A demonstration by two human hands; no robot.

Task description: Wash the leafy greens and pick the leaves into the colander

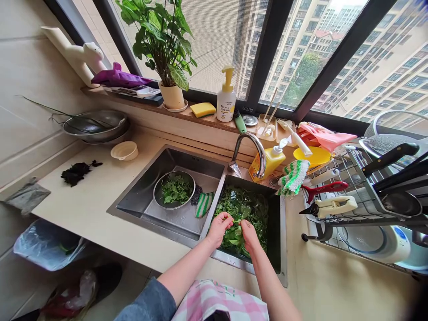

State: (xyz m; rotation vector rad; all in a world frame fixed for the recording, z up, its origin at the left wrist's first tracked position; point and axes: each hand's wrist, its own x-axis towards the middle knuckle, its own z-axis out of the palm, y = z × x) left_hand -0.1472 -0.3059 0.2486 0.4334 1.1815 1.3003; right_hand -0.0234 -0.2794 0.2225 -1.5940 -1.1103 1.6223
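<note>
Over the right sink basin [283, 232], both my hands pinch a leafy green stem [236, 235]. My left hand [219, 229] has its fingertips closed on one part of the stem, and my right hand [249, 234] grips it a little to the right. Leaves hang below between the two hands. Many more leafy greens [250, 200] float in water in this basin. In the left basin [133, 217] sits a round metal bowl [156, 203] with picked greens [175, 189] inside. A green-and-white striped scrubbing cloth [203, 204] and a dark scourer [196, 195] lie beside the bowl.
The chrome faucet [250, 136] arches behind the right basin. A yellow soap bottle [270, 160] stands by it. To the right is a dish rack [361, 178] with knives and utensils. A wok [96, 125], a plastic bowl [124, 151] and a black bundle [76, 174] sit left.
</note>
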